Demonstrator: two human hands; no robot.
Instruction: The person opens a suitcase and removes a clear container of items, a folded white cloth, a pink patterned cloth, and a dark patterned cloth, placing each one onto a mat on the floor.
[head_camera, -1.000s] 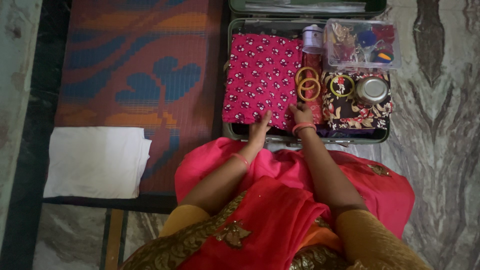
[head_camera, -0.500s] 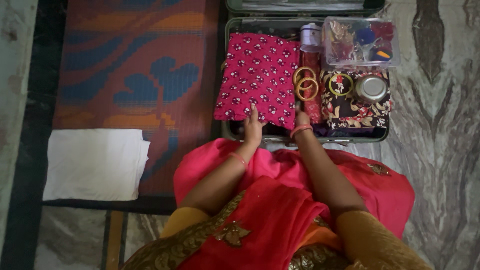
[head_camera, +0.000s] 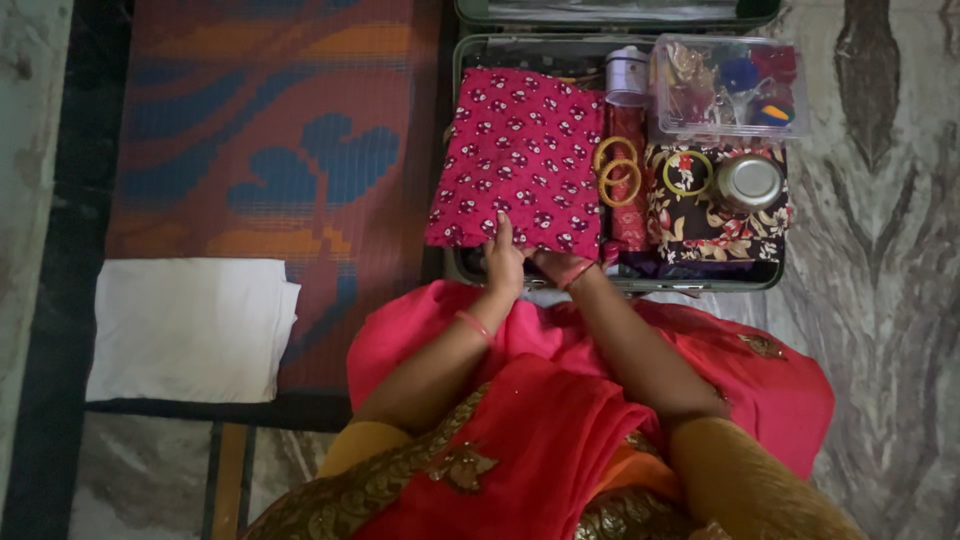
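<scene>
Pink flowered cloth (head_camera: 520, 160), folded, lies tilted in the left part of the open suitcase (head_camera: 770, 280). Left hand (head_camera: 503, 262) grips its near edge, fingers on top. Right hand (head_camera: 548, 266) tucked beneath; grip hidden. Bangles (head_camera: 618, 170) just beside.

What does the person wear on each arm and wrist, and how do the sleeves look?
Both forearms are bare. The left hand has a thin pink bangle on its wrist; the right hand has a wider pink-red bangle. Mustard-yellow sleeves cover the upper arms, beside red cloth with gold trim.
</scene>
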